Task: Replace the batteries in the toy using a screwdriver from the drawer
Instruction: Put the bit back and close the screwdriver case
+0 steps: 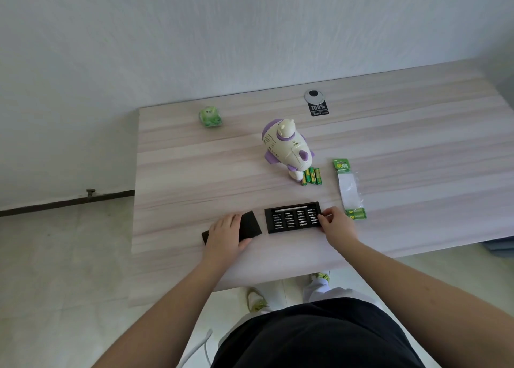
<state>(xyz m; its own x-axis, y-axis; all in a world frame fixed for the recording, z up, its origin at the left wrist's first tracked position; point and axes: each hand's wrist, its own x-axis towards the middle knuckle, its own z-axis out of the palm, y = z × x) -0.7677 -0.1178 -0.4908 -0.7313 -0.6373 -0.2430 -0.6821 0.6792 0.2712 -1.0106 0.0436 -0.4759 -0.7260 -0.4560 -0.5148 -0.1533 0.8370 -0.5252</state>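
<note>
The person is standing at the table (194, 173), working at its near edge. The left hand (226, 235) is resting flat, fingers relaxed, on the black sleeve (250, 225) of a bit set. The right hand (338, 224) is reaching into the right end of the open bit tray (292, 217), at 3 o'clock of the sleeve; its fingertips are curling onto something there, but whether they are pinching a bit or gripping the tray's edge cannot be told.

The toy (286, 147), a white and purple figure, is lying at about 12 o'clock from the tray, well apart from both hands. Loose batteries (313, 176) are sitting against its near end, at its 5 o'clock.

The likely trouble is with the small bits: if the tray is tipped or dragged while one is being pulled out, others could be spilling across the table and rolling off the near edge. Picking a tip that does not fit could be chewing up the toy's screw. The loose cells could also be getting mixed up, old with new.

The battery pack (349, 189), at 3 o'clock of the batteries, is showing "GP" on its green card. A black tag (319, 108) at the far edge is reading "100%", with smaller print too blurred to read. The green packet (210, 117) at 10 o'clock of the toy is carrying print that cannot be made out.
</note>
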